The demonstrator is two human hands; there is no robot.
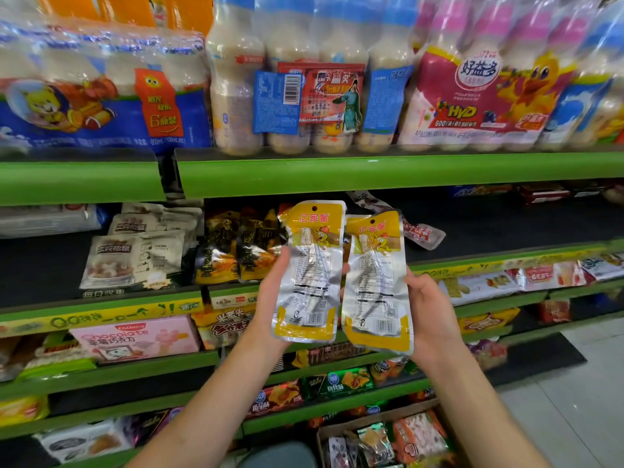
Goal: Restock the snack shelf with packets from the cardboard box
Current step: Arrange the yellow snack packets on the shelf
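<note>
My left hand (271, 295) grips a silver and yellow snack packet (310, 271) by its left edge, held upright in front of the snack shelf (141, 295). Beside it my right hand (430, 309) grips a second, matching packet (376, 285) by its right edge. The two packets nearly touch, their printed backs facing me. The cardboard box (378, 422) sits low on the floor at the bottom right, with several mixed packets inside.
Dark and yellow packets (236, 248) and cream nut bags (135, 258) stand on the shelf behind my hands. Bare dark shelf (506, 221) lies to the right. Drink bottle packs (304, 96) fill the shelf above. Grey floor tiles (574, 400) are at the right.
</note>
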